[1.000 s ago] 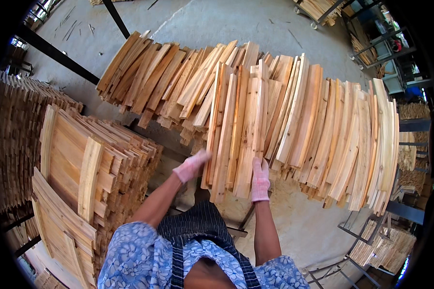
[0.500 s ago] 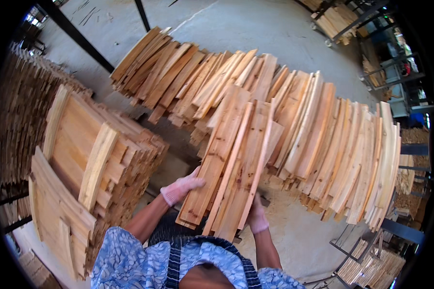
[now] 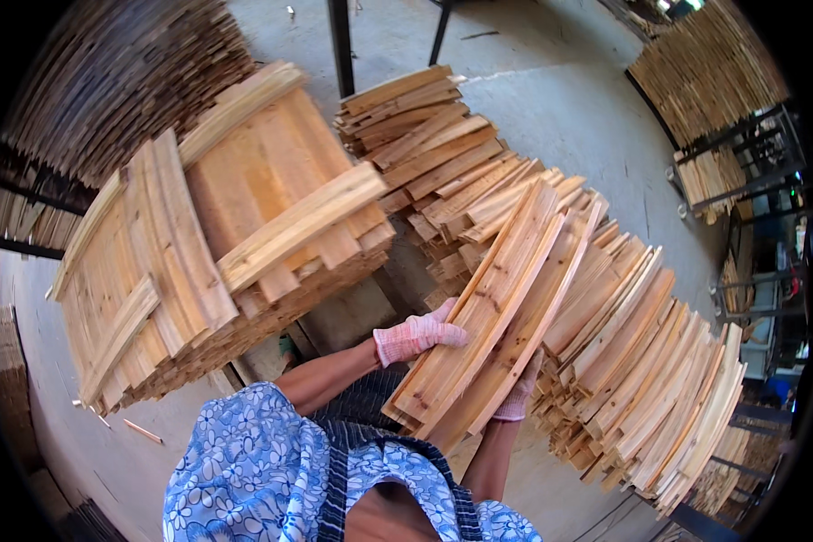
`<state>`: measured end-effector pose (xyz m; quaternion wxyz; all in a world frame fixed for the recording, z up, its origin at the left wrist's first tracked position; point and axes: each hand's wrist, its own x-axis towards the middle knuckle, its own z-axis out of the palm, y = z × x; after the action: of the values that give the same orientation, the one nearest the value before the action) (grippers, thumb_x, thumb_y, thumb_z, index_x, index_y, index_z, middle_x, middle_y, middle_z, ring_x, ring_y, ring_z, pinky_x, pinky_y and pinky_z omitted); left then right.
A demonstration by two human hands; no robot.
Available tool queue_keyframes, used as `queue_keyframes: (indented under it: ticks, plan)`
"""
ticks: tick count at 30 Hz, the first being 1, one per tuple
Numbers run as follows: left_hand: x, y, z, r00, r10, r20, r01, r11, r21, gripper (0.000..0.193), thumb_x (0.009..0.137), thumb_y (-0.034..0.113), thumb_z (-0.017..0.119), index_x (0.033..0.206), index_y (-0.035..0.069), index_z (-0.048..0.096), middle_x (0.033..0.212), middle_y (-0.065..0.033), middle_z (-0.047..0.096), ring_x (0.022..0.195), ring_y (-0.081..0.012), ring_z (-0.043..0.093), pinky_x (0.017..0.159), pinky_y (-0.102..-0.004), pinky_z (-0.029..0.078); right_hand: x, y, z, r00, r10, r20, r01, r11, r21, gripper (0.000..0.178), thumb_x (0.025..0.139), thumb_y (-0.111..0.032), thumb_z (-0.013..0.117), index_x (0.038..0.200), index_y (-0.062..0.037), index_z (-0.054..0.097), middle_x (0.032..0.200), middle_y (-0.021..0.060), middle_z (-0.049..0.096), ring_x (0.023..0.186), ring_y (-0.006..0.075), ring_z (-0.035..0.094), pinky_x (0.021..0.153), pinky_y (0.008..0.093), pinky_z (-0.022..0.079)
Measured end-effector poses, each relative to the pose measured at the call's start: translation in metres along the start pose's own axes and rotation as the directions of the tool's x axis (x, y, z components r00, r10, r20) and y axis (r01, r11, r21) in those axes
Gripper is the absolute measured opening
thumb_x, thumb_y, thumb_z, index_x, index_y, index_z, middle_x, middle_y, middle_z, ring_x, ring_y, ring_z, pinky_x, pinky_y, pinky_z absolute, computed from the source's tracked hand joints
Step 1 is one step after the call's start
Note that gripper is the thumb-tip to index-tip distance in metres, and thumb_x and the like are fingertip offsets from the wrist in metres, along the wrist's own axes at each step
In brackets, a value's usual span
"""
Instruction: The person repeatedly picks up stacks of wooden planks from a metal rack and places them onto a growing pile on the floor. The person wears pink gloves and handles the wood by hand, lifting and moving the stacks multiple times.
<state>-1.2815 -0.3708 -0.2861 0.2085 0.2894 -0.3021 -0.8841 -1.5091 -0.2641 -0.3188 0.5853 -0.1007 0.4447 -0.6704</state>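
A bundle of several long wooden boards [image 3: 479, 334] lies between my hands, its far end slanting up and to the right over a long row of loose boards. My left hand [image 3: 425, 332], in a pink and white knitted glove, is closed on the bundle's left edge with the thumb on top. Around its right edge, low down, my right hand [image 3: 520, 388] is closed in a similar glove; its fingers are partly hidden by the wood. The row of boards [image 3: 623, 361], piled on edge and slightly fanned, runs from upper middle to lower right.
To the left stands a tall stack of flat boards [image 3: 253, 194] with thicker strips [image 3: 303, 226] laid across its top. Dark wood piles [image 3: 135, 72] rise behind it. Black metal posts [image 3: 341, 45] stand beyond the row, and loaded racks [image 3: 741, 172] line the right side.
My view has swung left, so the left stack shows more fully. The bundle in my hands has tilted further right, and its boards, spread before, now lie closer together.
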Motion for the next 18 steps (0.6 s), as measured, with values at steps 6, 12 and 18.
queue_keyframes:
  ticks: [6,12,18]
  plan:
    - [-0.142,0.074,-0.036,0.936,0.237,-0.26,-0.173,0.953,0.247,0.095,0.088,0.029,0.076,0.166,0.009,0.024,0.146,-0.013,0.057,0.124,-0.021,0.062,0.111,-0.0363,0.047,-0.025,0.001,0.157,0.98,0.046,0.191,0.016,0.95,-0.313,0.074,0.104,-0.062,0.048,0.147,-0.003,0.051,0.135,0.0145,0.063,0.12,0.0254,0.062,0.101,0.0391,0.055]
    - [-0.34,0.104,-0.105,0.69,0.56,-0.459,-0.64,0.768,-0.023,0.073,0.091,0.013,0.073,0.156,0.009,0.04,0.135,-0.0119,0.063,0.113,-0.026,0.068,0.097,-0.0421,0.06,-0.063,0.088,0.357,0.775,0.292,0.56,-0.041,0.908,-0.416,0.059,0.105,-0.041,0.055,0.148,-0.0013,0.049,0.129,0.0087,0.064,0.113,0.0183,0.064,0.101,0.0334,0.053]
    - [-0.532,0.097,-0.18,0.346,0.589,-0.731,-0.667,0.702,0.249,0.067,0.09,0.022,0.078,0.145,0.0,0.048,0.12,-0.0083,0.069,0.111,-0.0163,0.066,0.099,-0.0356,0.056,-0.124,0.237,0.517,0.417,0.489,0.766,-0.118,0.865,-0.488,0.067,0.1,-0.04,0.065,0.155,-0.0073,0.044,0.131,0.0074,0.065,0.11,0.0167,0.065,0.098,0.0329,0.054]
